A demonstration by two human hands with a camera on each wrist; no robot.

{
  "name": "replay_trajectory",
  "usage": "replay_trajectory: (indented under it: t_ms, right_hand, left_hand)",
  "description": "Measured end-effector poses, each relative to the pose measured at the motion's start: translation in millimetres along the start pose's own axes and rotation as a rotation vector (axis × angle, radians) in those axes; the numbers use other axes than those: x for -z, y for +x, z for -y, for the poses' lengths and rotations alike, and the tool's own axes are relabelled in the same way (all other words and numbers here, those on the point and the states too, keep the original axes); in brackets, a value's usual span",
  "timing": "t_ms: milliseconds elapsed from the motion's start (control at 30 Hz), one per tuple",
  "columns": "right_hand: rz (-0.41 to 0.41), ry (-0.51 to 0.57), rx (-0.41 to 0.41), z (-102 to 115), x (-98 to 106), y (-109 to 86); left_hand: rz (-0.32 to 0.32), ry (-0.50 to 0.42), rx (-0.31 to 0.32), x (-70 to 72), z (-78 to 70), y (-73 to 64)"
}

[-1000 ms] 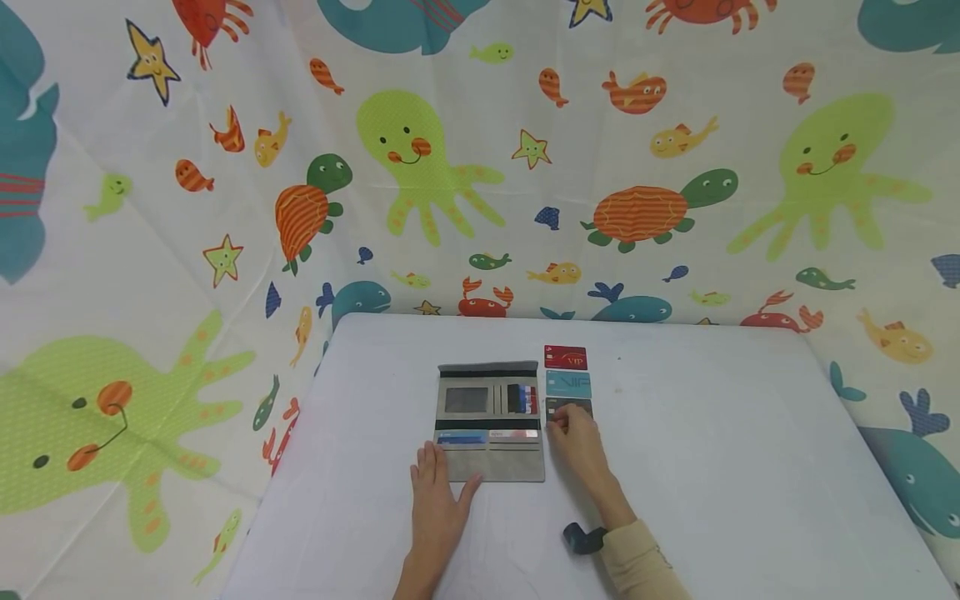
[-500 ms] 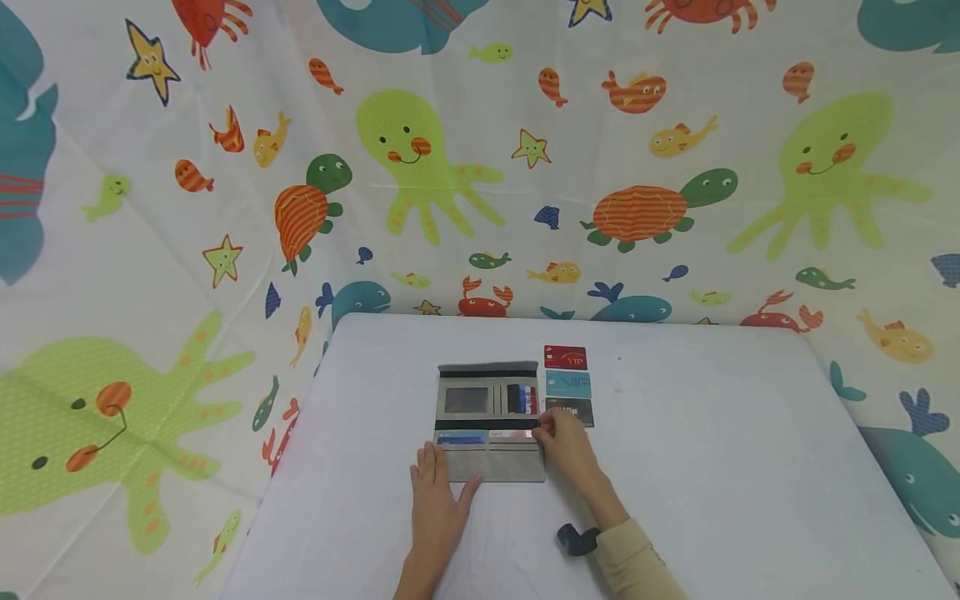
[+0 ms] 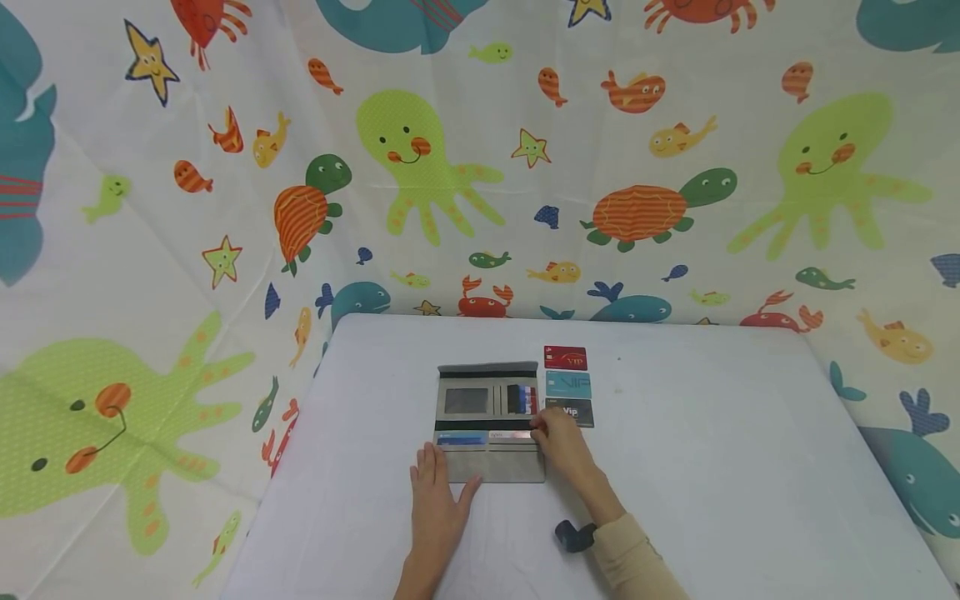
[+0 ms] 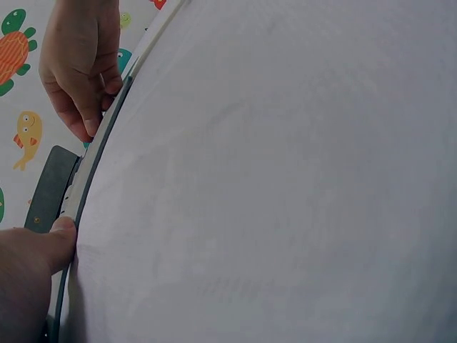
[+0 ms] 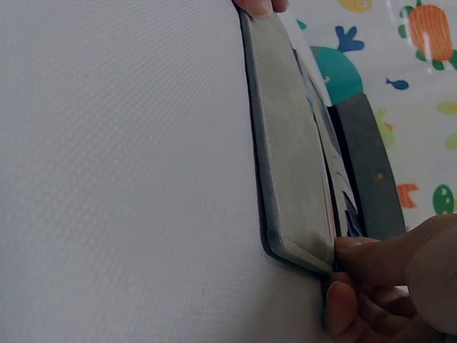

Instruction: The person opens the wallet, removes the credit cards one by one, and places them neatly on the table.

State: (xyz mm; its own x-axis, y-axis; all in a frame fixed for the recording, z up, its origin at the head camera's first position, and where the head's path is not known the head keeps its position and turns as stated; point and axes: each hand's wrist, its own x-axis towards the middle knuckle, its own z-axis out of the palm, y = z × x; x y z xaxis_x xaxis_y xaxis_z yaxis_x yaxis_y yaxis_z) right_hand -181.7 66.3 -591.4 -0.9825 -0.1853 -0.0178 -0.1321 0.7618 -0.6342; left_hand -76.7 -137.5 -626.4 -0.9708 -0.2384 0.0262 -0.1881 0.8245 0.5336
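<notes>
An opened grey wallet lies flat on the white-covered table, with cards in its slots. My left hand rests with straight fingers at its lower left corner; its thumb presses the near edge. My right hand is at the wallet's right edge, fingertips pinching the right end of a white card in the lower slot; the fingers hide that end. Left of it, a blue card sits in its own slot. Several more cards stand in the upper slots.
To the right of the wallet lie a red VIP card, a teal card and a black card in a column. A dark wrist camera juts from my right sleeve. A sea-animal curtain hangs behind the table.
My right hand has left the black card, which now lies more exposed, and moved left to the wallet's right edge. My left hand has stayed in place.
</notes>
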Motion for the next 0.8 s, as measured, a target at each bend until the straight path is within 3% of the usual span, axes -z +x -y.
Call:
replay_trajectory:
  t_ms: [233, 800]
  right_hand:
    - [0.047, -0.065, 0.068, 4, 3, 3.4]
    - [0.151, -0.062, 0.097, 3, 7, 11.1]
  left_hand:
    - [-0.004, -0.002, -0.003, 0.9, -0.4, 0.2]
    - [0.007, -0.005, 0.001, 1.3, -1.1, -0.2]
